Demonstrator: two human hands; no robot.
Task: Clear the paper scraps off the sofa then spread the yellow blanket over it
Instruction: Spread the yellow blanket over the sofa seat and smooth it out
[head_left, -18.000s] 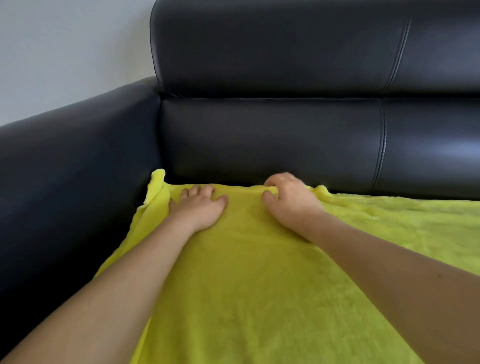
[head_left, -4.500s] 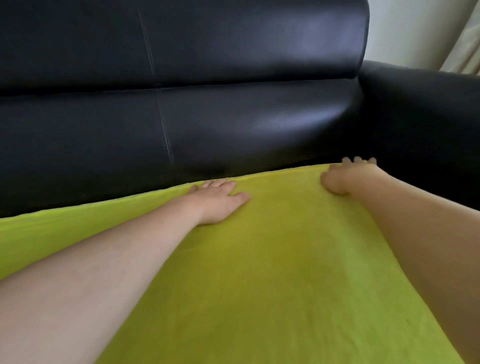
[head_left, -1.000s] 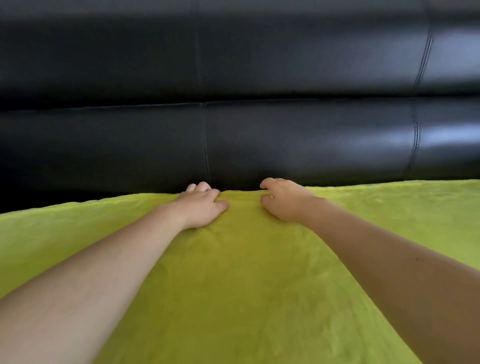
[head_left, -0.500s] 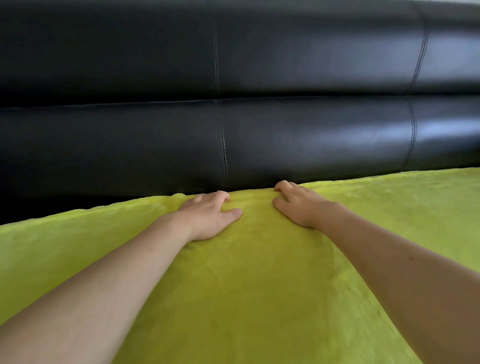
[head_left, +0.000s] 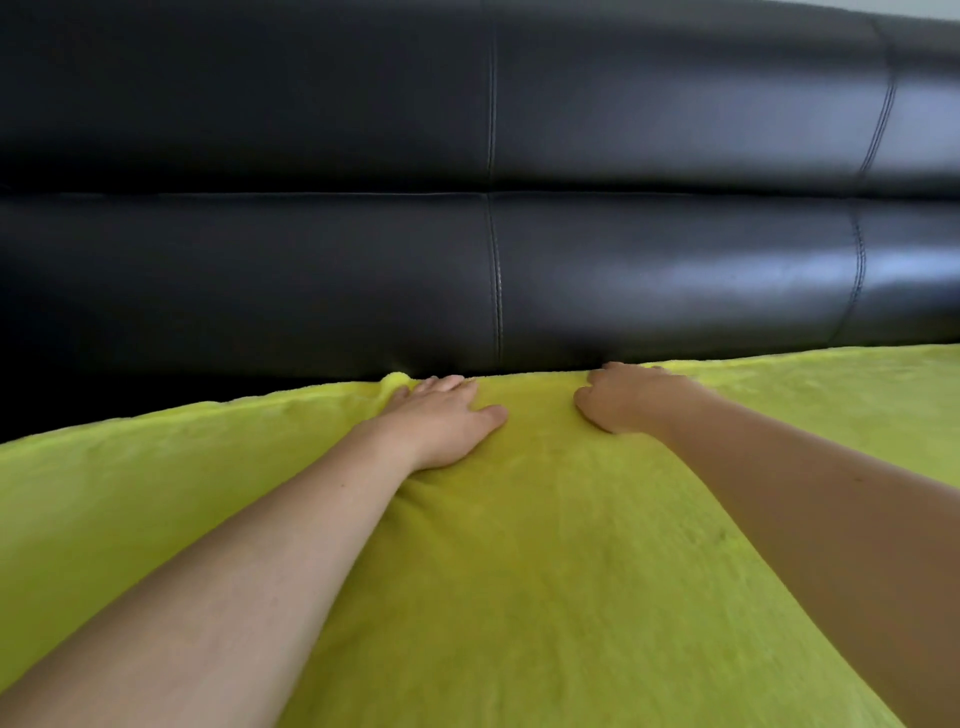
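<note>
Both hands press the yellow blanket (head_left: 519, 571) at the black leather sofa's (head_left: 467, 260) backrest: left hand (head_left: 441, 423) flat and open, now flatter than before; right hand (head_left: 623, 397) curled, fingertips tucked at the blanket's edge.

Left hand (head_left: 441, 421) and right hand (head_left: 631, 397) press yellow blanket (head_left: 519, 571) by sofa (head_left: 363, 275).

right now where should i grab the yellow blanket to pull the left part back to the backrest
Pinch the small raised fold on the yellow blanket's back edge, beside the left hand, coming from above; it stands up, and left of it bare seat shows.
</note>
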